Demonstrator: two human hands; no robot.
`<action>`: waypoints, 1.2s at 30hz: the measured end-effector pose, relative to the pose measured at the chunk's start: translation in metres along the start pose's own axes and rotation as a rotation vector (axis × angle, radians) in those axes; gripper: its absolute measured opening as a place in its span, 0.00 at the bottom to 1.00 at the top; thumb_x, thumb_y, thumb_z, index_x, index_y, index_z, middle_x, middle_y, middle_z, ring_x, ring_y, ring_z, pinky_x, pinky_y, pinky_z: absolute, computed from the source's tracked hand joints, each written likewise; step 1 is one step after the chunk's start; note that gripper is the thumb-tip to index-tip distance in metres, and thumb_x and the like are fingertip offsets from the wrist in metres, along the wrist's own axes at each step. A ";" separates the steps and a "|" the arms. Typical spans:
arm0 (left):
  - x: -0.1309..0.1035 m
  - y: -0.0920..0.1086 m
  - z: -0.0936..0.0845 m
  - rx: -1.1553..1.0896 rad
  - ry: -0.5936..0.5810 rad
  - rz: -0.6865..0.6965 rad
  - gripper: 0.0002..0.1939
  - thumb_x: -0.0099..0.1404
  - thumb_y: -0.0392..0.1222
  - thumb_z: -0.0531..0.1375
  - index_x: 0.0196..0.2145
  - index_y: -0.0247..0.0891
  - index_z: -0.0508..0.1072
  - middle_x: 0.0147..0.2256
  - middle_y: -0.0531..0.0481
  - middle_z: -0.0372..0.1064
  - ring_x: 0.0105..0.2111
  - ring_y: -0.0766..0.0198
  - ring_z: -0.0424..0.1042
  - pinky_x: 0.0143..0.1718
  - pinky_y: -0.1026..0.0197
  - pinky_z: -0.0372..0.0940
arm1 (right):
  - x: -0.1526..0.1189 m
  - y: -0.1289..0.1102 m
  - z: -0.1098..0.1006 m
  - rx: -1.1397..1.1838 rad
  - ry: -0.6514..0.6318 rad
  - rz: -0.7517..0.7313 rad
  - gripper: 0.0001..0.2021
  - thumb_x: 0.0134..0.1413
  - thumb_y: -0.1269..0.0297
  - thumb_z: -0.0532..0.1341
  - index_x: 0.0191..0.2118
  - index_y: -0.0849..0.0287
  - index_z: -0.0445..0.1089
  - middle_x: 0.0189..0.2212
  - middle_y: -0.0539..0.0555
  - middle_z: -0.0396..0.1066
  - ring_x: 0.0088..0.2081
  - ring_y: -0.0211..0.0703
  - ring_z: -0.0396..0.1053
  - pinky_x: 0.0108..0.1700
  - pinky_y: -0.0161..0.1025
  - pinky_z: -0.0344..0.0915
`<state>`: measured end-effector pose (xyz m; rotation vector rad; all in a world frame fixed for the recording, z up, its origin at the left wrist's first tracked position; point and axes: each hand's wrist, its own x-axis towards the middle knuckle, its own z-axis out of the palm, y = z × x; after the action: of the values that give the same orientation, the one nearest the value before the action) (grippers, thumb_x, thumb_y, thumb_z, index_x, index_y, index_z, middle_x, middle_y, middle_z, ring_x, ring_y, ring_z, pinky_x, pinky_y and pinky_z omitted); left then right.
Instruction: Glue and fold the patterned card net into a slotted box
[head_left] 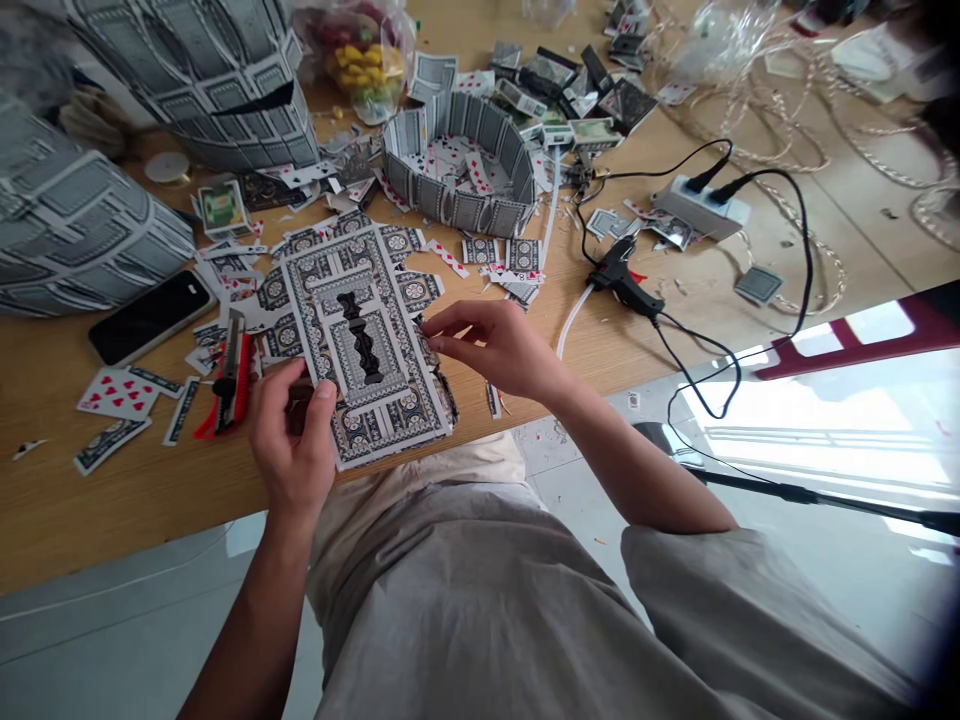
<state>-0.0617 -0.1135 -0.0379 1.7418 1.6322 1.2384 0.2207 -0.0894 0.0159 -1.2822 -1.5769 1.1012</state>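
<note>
1. Panel (388, 348), one: set between left hand (292, 440) and right hand (504, 350).
2. Left hand: panel gripped. Right hand: panel's edge touched; grip unclear.
3. Cutter (242, 378), one; phone (151, 318), one; glue gun (624, 280), one.

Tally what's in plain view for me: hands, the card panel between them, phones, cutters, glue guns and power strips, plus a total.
Hands, left hand and right hand: 2
Card panel: 1
Phone: 1
Cutter: 1
Glue gun: 1
Power strip: 1
Total: 7
</note>
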 end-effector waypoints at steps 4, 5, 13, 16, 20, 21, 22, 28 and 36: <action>0.001 0.006 0.001 -0.050 0.055 -0.029 0.23 0.70 0.57 0.66 0.57 0.42 0.78 0.49 0.45 0.76 0.47 0.54 0.77 0.53 0.51 0.73 | 0.002 0.001 -0.001 -0.042 -0.024 -0.040 0.09 0.64 0.63 0.67 0.46 0.60 0.81 0.43 0.55 0.83 0.41 0.41 0.78 0.43 0.40 0.72; 0.001 0.006 0.001 -0.060 0.058 -0.028 0.23 0.70 0.56 0.67 0.56 0.42 0.78 0.49 0.45 0.76 0.47 0.54 0.77 0.53 0.51 0.73 | 0.002 0.000 -0.001 -0.056 -0.036 -0.056 0.09 0.65 0.64 0.66 0.46 0.60 0.80 0.44 0.55 0.83 0.41 0.41 0.78 0.43 0.39 0.71; 0.001 0.011 0.003 -0.110 0.063 -0.026 0.21 0.70 0.54 0.66 0.56 0.41 0.78 0.48 0.46 0.75 0.43 0.58 0.77 0.48 0.55 0.75 | 0.003 -0.002 -0.006 -0.132 -0.110 -0.153 0.09 0.68 0.67 0.61 0.48 0.60 0.77 0.43 0.54 0.81 0.39 0.39 0.76 0.40 0.37 0.69; 0.001 0.011 0.003 -0.119 0.073 -0.029 0.21 0.69 0.54 0.67 0.55 0.41 0.79 0.47 0.47 0.75 0.41 0.59 0.77 0.45 0.56 0.76 | 0.004 0.002 -0.005 -0.125 -0.094 -0.179 0.09 0.69 0.66 0.62 0.49 0.59 0.78 0.44 0.54 0.81 0.40 0.39 0.76 0.41 0.37 0.69; 0.001 0.010 0.004 -0.140 0.082 -0.030 0.21 0.69 0.54 0.67 0.54 0.41 0.79 0.47 0.47 0.75 0.40 0.59 0.77 0.43 0.57 0.76 | 0.004 0.006 -0.004 -0.125 -0.074 -0.220 0.09 0.69 0.65 0.62 0.49 0.60 0.78 0.45 0.55 0.81 0.41 0.40 0.76 0.42 0.37 0.70; 0.001 0.010 0.005 -0.147 0.084 -0.030 0.21 0.69 0.54 0.67 0.54 0.41 0.79 0.47 0.46 0.75 0.41 0.59 0.77 0.44 0.57 0.76 | 0.004 0.007 -0.004 -0.127 -0.072 -0.228 0.09 0.69 0.65 0.62 0.49 0.60 0.79 0.45 0.55 0.81 0.41 0.41 0.77 0.42 0.38 0.70; 0.001 0.010 0.005 -0.153 0.086 -0.029 0.21 0.69 0.53 0.67 0.54 0.41 0.79 0.48 0.46 0.75 0.41 0.59 0.77 0.44 0.57 0.75 | 0.004 0.007 -0.004 -0.129 -0.070 -0.235 0.09 0.69 0.65 0.62 0.49 0.60 0.79 0.44 0.56 0.81 0.41 0.41 0.77 0.43 0.38 0.70; 0.002 0.011 0.006 -0.172 0.100 -0.008 0.20 0.69 0.53 0.67 0.53 0.40 0.79 0.46 0.47 0.75 0.38 0.61 0.76 0.41 0.58 0.74 | 0.005 0.007 -0.004 -0.134 -0.073 -0.257 0.09 0.70 0.65 0.62 0.48 0.61 0.78 0.44 0.56 0.81 0.41 0.40 0.77 0.43 0.38 0.71; 0.001 0.005 0.006 -0.100 0.094 -0.034 0.23 0.69 0.58 0.64 0.54 0.40 0.76 0.46 0.47 0.74 0.38 0.60 0.75 0.40 0.57 0.75 | 0.008 0.008 -0.002 -0.125 -0.096 -0.270 0.09 0.70 0.65 0.62 0.48 0.61 0.77 0.43 0.55 0.81 0.40 0.39 0.76 0.43 0.37 0.70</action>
<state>-0.0539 -0.1125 -0.0363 1.6109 1.6156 1.3806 0.2237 -0.0803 0.0099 -1.0692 -1.8542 0.9172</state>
